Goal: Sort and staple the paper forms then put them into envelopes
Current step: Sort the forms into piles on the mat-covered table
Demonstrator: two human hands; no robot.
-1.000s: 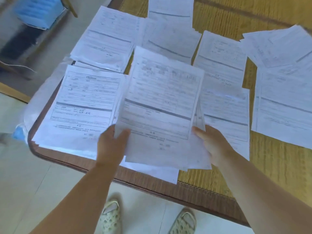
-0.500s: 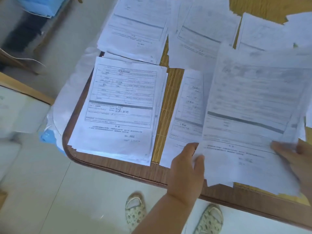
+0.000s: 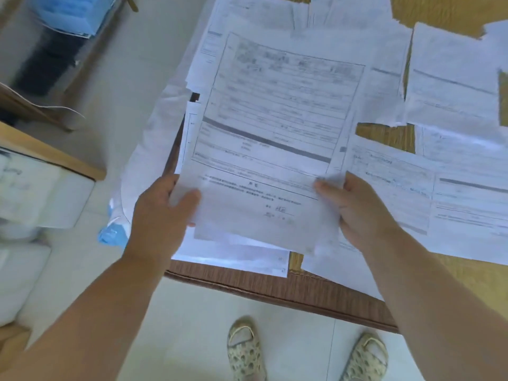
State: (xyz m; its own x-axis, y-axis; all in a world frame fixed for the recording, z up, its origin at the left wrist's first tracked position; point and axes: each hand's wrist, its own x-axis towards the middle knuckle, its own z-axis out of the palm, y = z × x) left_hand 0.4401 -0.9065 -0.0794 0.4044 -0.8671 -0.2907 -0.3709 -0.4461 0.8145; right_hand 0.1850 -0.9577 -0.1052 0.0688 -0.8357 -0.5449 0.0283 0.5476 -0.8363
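Note:
I hold a sheaf of printed paper forms above the table's near left corner. My left hand grips its lower left edge, thumb on top. My right hand grips its lower right edge, thumb on the page. Under the sheaf lies a pile of forms at the table's front edge, mostly hidden. More forms lie to the right, and further piles lie behind. No stapler or envelope shows in this view.
The table has a brown wooden rim and a woven yellow mat. A blue and white bag hangs off its left corner. Wooden furniture stands left on the tiled floor. My sandalled feet are below the edge.
The held sheaf has moved left, from over the right-hand pile to above the left front pile, covering it. Both hands kept their grip and the view shifted with them.

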